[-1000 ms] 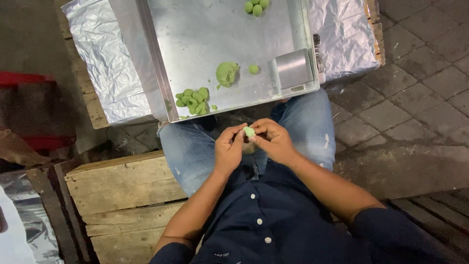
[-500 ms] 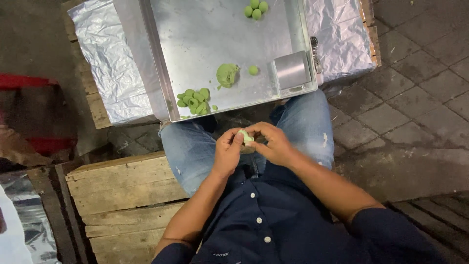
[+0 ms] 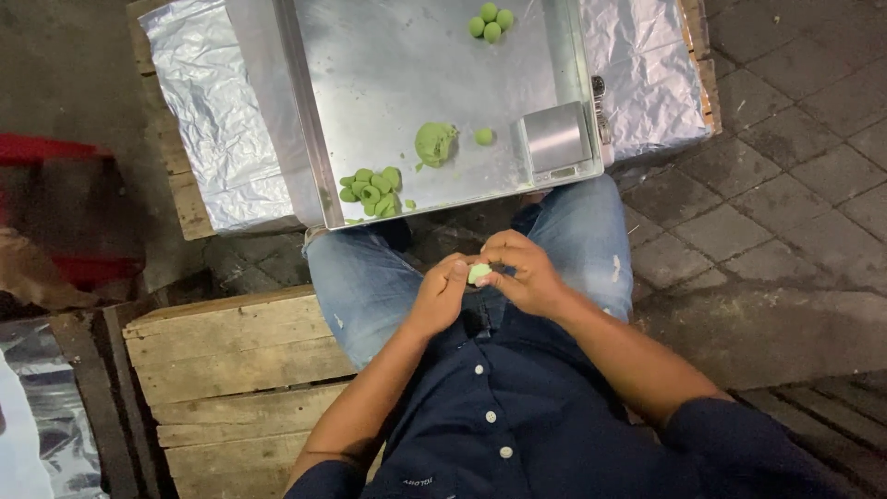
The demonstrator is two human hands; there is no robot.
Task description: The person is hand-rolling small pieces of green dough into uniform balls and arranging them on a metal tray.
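Note:
Over my lap, my left hand [image 3: 441, 294] and my right hand [image 3: 523, 272] meet around a small pale green dough piece [image 3: 479, 273], pinched between the fingertips of both. In front of my knees lies a shiny metal tray [image 3: 388, 55]. On it sit a larger green dough lump [image 3: 434, 143], a small green ball [image 3: 484, 137] beside it, a cluster of several small shaped green pieces [image 3: 371, 189] near the front left edge, and three green balls [image 3: 491, 22] at the far side.
A small metal block-like scale [image 3: 557, 139] stands on the tray's front right corner. Crinkled foil [image 3: 208, 102] covers the low table under the tray. I sit on a wooden pallet [image 3: 222, 370]; paving stones [image 3: 785, 185] lie to the right, a red object [image 3: 55, 152] to the left.
Both hands stay together over my lap, the fingers shifting slightly around the small dough piece. The tray's contents have not moved.

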